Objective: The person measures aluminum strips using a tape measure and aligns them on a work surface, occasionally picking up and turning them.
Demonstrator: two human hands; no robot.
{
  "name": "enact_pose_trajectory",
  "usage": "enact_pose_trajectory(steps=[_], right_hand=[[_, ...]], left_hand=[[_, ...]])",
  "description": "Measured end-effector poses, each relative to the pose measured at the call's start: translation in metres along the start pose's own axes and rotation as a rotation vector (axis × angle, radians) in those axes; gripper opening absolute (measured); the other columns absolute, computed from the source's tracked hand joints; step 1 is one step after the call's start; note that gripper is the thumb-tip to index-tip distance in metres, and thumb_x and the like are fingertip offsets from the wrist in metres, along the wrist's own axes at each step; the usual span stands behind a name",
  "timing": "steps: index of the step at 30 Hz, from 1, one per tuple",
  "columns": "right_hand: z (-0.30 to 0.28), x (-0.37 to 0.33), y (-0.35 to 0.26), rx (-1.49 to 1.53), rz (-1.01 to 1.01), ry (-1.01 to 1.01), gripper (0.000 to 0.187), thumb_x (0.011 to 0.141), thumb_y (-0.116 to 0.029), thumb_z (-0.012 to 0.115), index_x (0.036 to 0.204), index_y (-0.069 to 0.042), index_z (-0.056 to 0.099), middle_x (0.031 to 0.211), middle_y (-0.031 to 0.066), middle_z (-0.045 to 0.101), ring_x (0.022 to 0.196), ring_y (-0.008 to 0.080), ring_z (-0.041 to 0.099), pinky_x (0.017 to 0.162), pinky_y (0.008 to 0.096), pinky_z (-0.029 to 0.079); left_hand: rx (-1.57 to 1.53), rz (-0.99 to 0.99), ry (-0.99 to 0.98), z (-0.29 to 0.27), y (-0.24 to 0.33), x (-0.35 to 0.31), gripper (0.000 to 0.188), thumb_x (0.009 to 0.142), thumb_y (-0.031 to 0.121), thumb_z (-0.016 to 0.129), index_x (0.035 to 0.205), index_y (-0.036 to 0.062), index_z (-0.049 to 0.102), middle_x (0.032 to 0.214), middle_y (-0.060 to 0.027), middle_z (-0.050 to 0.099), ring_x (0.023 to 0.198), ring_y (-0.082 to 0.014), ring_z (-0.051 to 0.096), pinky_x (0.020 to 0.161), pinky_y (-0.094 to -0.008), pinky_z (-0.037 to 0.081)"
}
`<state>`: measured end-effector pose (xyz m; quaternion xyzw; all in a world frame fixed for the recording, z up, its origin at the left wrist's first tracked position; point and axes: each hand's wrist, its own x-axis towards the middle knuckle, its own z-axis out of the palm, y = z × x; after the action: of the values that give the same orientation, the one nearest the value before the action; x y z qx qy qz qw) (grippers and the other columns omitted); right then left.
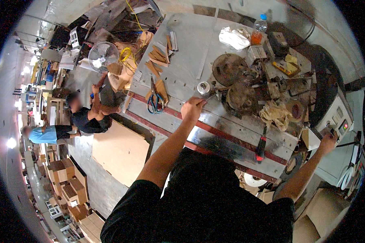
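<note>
My left hand (pixel 192 109) is closed in a pinch over the metal machine table (pixel 182 52). Whatever its fingertips hold is too small to make out. Just beyond them stands a round silver knob-like part (pixel 203 87), beside dark, dusty round machine parts (pixel 230 69). Far to the right, my right hand (pixel 329 143) has its fingers closed round a dark knob (pixel 332 132) on a pale control panel (pixel 335 117) with a lit red display. Blue-handled scissors (pixel 155 101) lie left of my left hand.
A red-and-black screwdriver (pixel 261 148) and a crumpled cloth (pixel 274 115) lie on the right. Behind are a bottle of orange liquid (pixel 258 30) and white cloth (pixel 234 37). Wood strips (pixel 158 54) lie at left. Two people (pixel 89 115) are beyond a large board (pixel 119 152).
</note>
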<state>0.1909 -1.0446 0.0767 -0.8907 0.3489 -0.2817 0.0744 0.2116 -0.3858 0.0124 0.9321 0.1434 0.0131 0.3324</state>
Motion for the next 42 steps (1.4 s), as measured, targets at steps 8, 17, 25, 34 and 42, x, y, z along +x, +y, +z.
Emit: enact_pose_trajectory(steps=[8,17,25,34,42], right_hand=[[0.015,0.003,0.017,-0.055,-0.011,0.037,0.039,0.080,-0.038,0.062,0.115,-0.018,0.062,0.100,0.0087,0.069,0.087,0.0320,0.066,0.073,0.0426,0.052],[0.021,0.007,0.027,-0.009,0.032,0.058,0.039,0.084,-0.036,0.054,0.119,-0.020,0.060,0.106,0.0122,0.067,0.090,0.0364,0.065,0.076,0.0475,0.050],[-0.015,0.001,-0.025,-0.127,0.079,-0.098,0.045,0.088,-0.042,0.045,0.119,-0.014,0.058,0.110,0.0177,0.064,0.099,0.0406,0.061,0.083,0.0501,0.048],[0.000,0.045,0.011,-0.454,-0.204,-0.273,0.054,0.091,-0.050,0.040,0.114,-0.004,0.055,0.106,0.0259,0.061,0.096,0.0443,0.060,0.081,0.0530,0.047],[0.017,0.068,0.049,-0.267,-0.418,-0.343,0.054,0.089,-0.050,0.041,0.120,-0.010,0.058,0.118,0.0198,0.060,0.109,0.0404,0.055,0.094,0.0508,0.041]], left_hand=[[0.039,0.020,0.016,-0.011,-0.020,-0.010,0.019,0.084,0.030,0.062,0.092,0.0145,0.070,0.093,-0.0054,0.065,0.087,-0.0280,0.063,0.073,-0.0365,0.049],[0.117,-0.026,0.079,-0.032,-0.045,-0.020,0.017,0.084,0.027,0.061,0.092,0.0138,0.068,0.095,-0.0046,0.066,0.088,-0.0278,0.063,0.074,-0.0373,0.050],[0.153,0.010,0.197,-0.046,-0.077,-0.031,0.014,0.083,0.025,0.063,0.088,0.0132,0.069,0.095,-0.0035,0.066,0.086,-0.0272,0.064,0.072,-0.0371,0.051],[0.139,-0.120,0.176,-0.072,-0.083,-0.046,0.014,0.082,0.024,0.063,0.086,0.0116,0.067,0.089,-0.0059,0.065,0.085,-0.0301,0.062,0.070,-0.0392,0.050],[0.125,-0.097,0.249,-0.090,-0.103,-0.060,0.013,0.082,0.023,0.063,0.088,0.0129,0.068,0.091,-0.0059,0.065,0.085,-0.0290,0.062,0.071,-0.0379,0.050]])
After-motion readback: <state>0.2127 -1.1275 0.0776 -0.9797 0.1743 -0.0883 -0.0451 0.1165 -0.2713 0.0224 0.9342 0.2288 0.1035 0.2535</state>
